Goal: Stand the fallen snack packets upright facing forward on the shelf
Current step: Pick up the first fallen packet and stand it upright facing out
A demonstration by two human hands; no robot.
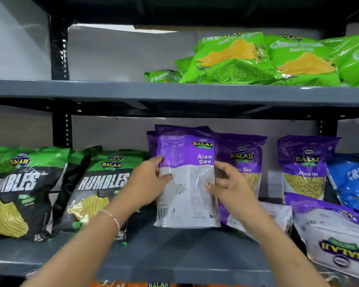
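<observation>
left hand point(151, 179) + right hand point(228, 183) clamp upright sev packet point(187, 179) by its side edges | shelf point(174, 251) bare at 6 o'clock | fallen packet point(330, 230) at 4 o'clock

Both hands — left hand point(153, 179), right hand point(229, 183) — grip upright purple Aloo Sev packet point(187, 183), back side forward.

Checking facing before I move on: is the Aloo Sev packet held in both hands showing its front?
No: the held Aloo Sev packet shows its printed back panel with text and barcode, unlike the front-facing packet standing further right.
</observation>
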